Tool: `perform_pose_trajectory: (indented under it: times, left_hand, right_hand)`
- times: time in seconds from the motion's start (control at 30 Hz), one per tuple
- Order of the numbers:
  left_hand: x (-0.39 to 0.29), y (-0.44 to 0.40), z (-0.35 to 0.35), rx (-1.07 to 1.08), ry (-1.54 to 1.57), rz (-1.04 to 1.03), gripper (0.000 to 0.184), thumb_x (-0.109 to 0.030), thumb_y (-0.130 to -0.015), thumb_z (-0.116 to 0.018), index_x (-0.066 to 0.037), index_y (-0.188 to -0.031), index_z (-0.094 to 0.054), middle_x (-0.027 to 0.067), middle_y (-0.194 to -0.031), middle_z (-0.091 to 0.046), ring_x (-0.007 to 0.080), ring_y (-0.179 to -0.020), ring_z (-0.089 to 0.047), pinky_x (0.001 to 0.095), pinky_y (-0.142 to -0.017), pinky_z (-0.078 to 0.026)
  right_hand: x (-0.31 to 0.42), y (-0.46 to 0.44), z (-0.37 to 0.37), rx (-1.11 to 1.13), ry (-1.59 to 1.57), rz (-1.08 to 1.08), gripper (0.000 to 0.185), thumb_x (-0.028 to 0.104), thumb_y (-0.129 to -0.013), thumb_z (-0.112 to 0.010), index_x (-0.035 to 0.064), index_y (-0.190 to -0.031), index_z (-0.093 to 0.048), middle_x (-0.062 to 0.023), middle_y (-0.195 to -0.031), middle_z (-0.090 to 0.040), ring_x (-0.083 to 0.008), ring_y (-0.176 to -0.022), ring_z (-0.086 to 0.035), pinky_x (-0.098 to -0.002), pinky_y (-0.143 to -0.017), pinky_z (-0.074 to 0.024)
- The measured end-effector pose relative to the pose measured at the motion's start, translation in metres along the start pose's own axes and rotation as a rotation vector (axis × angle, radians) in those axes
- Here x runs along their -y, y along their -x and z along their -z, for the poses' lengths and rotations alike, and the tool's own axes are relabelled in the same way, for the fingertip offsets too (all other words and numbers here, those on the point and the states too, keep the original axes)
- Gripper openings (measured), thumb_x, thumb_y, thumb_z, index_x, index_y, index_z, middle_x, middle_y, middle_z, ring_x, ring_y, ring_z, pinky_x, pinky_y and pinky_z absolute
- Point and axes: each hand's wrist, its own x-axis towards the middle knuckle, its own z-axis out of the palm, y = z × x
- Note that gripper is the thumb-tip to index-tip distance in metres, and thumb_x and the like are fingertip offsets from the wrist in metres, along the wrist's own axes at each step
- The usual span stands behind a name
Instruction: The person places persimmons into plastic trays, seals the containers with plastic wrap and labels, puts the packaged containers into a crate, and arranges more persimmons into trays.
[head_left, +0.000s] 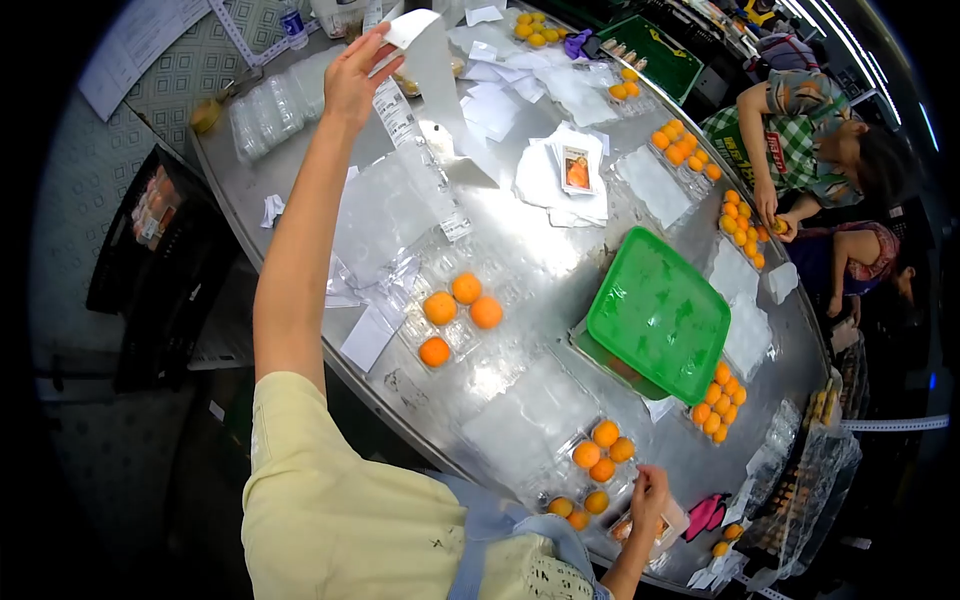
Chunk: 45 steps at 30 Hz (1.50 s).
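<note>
My left arm stretches to the far left of the table, where my left hand (358, 78) is closed on the edge of a white paper sheet (411, 28). Below it lie a printed label strip (394, 110) and a clear plastic tray (395, 205). Close to the table's near edge, my right hand (650, 497) has its fingers curled. It is over a small clear box of picture cards (664, 530); whether it pinches anything I cannot make out. Left of that hand, several oranges (604, 450) sit in a clear tray. Another tray holds more oranges (464, 310).
A green lid (660, 315) tops a container mid-table. Loose white papers with a picture card (577, 170) lie beyond it. Trays of oranges (742, 230) line the far side, where a co-worker in a green checked apron (790, 150) handles fruit. Stacked clear trays (277, 105) stand at left.
</note>
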Motion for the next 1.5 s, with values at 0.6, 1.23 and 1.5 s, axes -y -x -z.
perform_pose_trajectory:
  times: [0.6,1.23,1.5]
  left_hand:
    - [-0.032,0.382,-0.158,0.886,-0.437,-0.127,0.049,-0.007,-0.073,-0.072,-0.004,-0.121,-0.060,0.0120,-0.118,-0.061,0.0283,-0.109,-0.052,0.0357,-0.089,-0.044]
    - [-0.010,0.405,-0.167,0.635,-0.522,-0.324,0.029,0.003,-0.074,-0.060,-0.004,-0.100,-0.067,0.0125,-0.088,-0.068,0.0329,-0.078,-0.064,0.0403,-0.072,-0.050]
    - [-0.041,0.379,-0.144,0.872,-0.861,0.028,0.019,-0.015,-0.076,-0.067,-0.011,-0.094,-0.072,0.0102,-0.078,-0.069,0.0223,-0.061,-0.063,0.0298,-0.055,-0.046]
  right_hand:
    - [0.213,-0.077,-0.026,-0.358,-0.378,0.448,0.081,0.006,-0.067,-0.076,0.0021,-0.136,-0.034,-0.0214,-0.132,-0.043,-0.0358,-0.122,-0.043,-0.0425,-0.097,-0.0395]
    - [0.204,-0.039,0.040,-0.043,-0.308,0.281,0.071,0.006,-0.067,-0.066,0.0026,-0.133,-0.039,-0.0195,-0.127,-0.042,-0.0356,-0.122,-0.041,-0.0406,-0.102,-0.0351]
    - [0.173,-0.032,0.045,0.202,-0.455,0.152,0.033,0.013,-0.076,-0.061,0.0004,-0.106,-0.060,-0.0149,-0.099,-0.062,-0.0272,-0.090,-0.060,-0.0338,-0.083,-0.0471]
